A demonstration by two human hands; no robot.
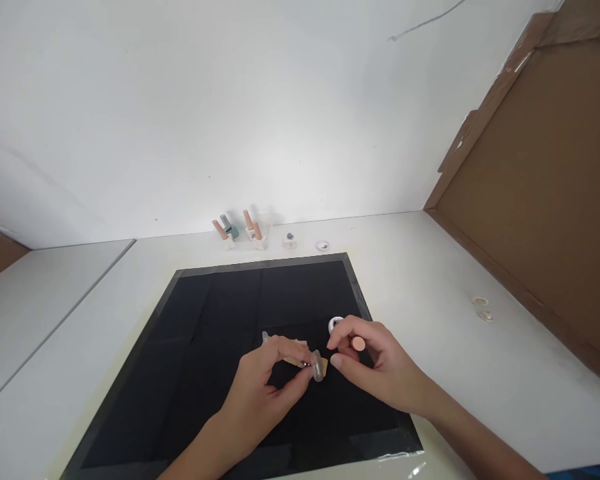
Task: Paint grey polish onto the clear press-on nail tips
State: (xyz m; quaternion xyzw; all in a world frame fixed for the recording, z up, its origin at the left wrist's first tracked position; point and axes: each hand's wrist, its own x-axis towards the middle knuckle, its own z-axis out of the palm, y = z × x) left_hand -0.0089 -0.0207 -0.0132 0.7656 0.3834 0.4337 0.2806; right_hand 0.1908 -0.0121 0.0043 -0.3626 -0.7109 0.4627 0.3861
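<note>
Over the black mat, my left hand pinches a small clear, rounded piece between thumb and fingers. A tan strip shows beside that piece, partly hidden by it and by my fingers. My right hand is just to the right, its fingers curled around a peach-coloured nail polish cap. The cap's round end points toward me; a brush, if there is one, is hidden. Behind the right fingertips sits a small round white dish, partly covered by the hand.
Several nail polish bottles with peach or grey caps stand along the wall. Near them are a small clear bottle and a white ring-shaped item. Two small pale oval pieces lie on the right, near a cardboard side.
</note>
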